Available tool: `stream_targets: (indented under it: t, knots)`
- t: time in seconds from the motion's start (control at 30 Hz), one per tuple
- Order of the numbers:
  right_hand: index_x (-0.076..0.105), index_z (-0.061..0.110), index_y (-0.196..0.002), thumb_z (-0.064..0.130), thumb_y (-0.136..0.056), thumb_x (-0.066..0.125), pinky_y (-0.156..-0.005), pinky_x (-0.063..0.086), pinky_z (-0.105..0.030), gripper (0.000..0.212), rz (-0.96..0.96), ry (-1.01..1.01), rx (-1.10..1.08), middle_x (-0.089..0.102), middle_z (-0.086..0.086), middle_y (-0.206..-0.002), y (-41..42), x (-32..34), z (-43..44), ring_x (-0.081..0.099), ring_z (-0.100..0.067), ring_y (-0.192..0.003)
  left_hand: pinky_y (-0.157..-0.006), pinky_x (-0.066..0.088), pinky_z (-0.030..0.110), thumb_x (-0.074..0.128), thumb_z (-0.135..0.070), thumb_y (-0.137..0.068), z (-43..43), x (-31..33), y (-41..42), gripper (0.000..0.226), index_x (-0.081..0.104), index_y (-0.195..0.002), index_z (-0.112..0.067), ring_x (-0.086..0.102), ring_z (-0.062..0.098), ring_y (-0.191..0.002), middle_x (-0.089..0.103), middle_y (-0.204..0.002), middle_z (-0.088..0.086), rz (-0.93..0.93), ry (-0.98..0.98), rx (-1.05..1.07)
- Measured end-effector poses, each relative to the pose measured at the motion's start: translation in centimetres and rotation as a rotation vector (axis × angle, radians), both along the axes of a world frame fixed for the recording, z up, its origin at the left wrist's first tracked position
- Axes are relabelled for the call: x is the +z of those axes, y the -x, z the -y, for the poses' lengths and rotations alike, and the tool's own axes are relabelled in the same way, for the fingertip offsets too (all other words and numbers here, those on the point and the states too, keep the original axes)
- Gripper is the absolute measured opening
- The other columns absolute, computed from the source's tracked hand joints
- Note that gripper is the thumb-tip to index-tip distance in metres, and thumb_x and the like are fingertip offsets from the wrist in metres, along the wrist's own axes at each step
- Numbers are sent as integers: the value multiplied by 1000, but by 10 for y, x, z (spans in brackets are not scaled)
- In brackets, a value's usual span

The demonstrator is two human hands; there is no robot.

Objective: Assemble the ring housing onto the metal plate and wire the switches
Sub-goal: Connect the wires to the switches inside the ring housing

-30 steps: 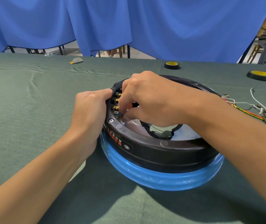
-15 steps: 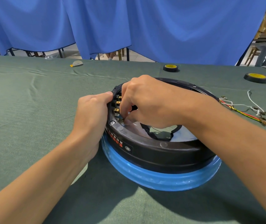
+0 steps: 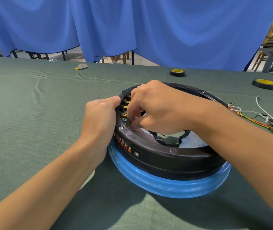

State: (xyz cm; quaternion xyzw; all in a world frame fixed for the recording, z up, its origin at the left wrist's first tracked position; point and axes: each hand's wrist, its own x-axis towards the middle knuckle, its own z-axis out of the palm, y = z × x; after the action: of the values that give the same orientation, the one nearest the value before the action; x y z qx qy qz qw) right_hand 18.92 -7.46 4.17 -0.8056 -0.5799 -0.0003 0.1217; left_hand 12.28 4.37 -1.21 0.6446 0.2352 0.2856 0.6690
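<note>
The black ring housing (image 3: 165, 156) sits on a round metal plate (image 3: 168, 183) covered in blue film, at the table's middle. Inside the ring's left wall a row of switches with brass terminals (image 3: 125, 110) faces inward. My left hand (image 3: 101, 120) grips the ring's left rim from outside, thumb on top. My right hand (image 3: 157, 108) reaches over the ring, and its thumb and fingertips pinch a small connector (image 3: 129, 123) at the lowest terminals. A loose bundle of wires (image 3: 255, 117), white, red and yellow-green, lies on the cloth to the right of the ring.
The table (image 3: 33, 113) has a green cloth. Two black tape rolls with yellow cores (image 3: 176, 72) (image 3: 264, 83) lie at the back right. A small flat disc (image 3: 81, 66) lies at the back left. Blue curtains (image 3: 132, 27) hang behind the table.
Both hands stay at the same spot on the ring. My right fingers shift slightly at the lower terminals. The camera has tilted a little.
</note>
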Motion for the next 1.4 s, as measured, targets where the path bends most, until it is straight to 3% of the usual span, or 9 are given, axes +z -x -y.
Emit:
stream_targets:
  t: [0.53, 0.67, 0.7, 0.77, 0.83, 0.9, 1.0, 1.13, 1.4]
  knots:
    - [71, 21, -75, 16, -80, 63, -70, 54, -45, 11, -51, -45, -42, 60, 3, -82, 1, -7, -4, 58, -18, -81, -70, 36, 39, 60, -26, -73, 4, 0, 2, 21, 67, -86, -10, 48, 22, -71, 55, -77, 14, 7, 27, 8]
    - [71, 21, -75, 17, -80, 63, -71, 55, -44, 10, -63, -52, -50, 62, 3, -82, 1, -7, -4, 59, -18, -81, -69, 40, 48, 56, -32, -65, 7, 1, 7, 14, 60, -66, -18, 48, 21, -72, 54, -73, 10, 16, 6, 141]
    - [71, 20, -75, 18, -81, 64, -71, 55, -44, 9, -64, -51, -47, 62, 2, -83, 0, -7, -4, 59, -17, -81, -76, 45, 44, 54, -32, -68, 10, 0, 9, 14, 64, -63, -23, 56, 19, -80, 63, -82, 5, 58, -28, 191]
    - [68, 21, -75, 19, -82, 64, -72, 55, -42, 8, -73, -47, -41, 62, 3, -84, 0, -8, -3, 59, -16, -80, -95, 50, 28, 50, -30, -74, 16, 0, 14, 37, 76, -101, -28, 62, -1, -104, 67, -123, -9, 170, -178, 284]
    - [67, 23, -76, 20, -82, 64, -72, 56, -41, 7, -74, -46, -43, 61, 3, -86, 0, -7, -3, 59, -17, -81, -79, 49, 6, 48, -24, -81, 22, 0, 17, 53, 61, -132, -19, 57, -24, -81, 52, -145, -9, 294, -338, 298]
    - [67, 23, -77, 21, -81, 64, -72, 56, -41, 6, -60, -51, -46, 61, 3, -85, 0, -7, -3, 59, -17, -81, -61, 41, -2, 47, -19, -84, 26, -2, 18, 53, 57, -136, -15, 47, -29, -58, 46, -150, -7, 305, -414, 278]
    - [68, 23, -78, 21, -81, 63, -72, 55, -42, 6, -40, -48, -41, 60, 3, -85, 0, -8, -3, 59, -17, -80, -64, 34, -8, 46, -17, -85, 27, -6, 18, 51, 60, -134, -12, 45, -32, -60, 50, -147, -2, 245, -434, 293]
    - [67, 21, -79, 21, -82, 63, -73, 55, -42, 5, -29, -44, -36, 60, 2, -86, 1, -8, -3, 59, -19, -82, -101, 45, 19, 43, -24, -82, 26, -5, 19, 54, 62, -132, -19, 57, -10, -115, 52, -144, -11, 234, -381, 302]
    - [67, 14, -75, 19, -80, 61, -71, 53, -45, 9, -7, -65, -48, 55, 0, -81, 4, -8, -6, 56, -23, -78, -102, 49, 36, 40, -24, -84, 29, -7, 20, 53, 62, -132, -22, 58, -1, -119, 50, -146, -14, 228, -418, 287]
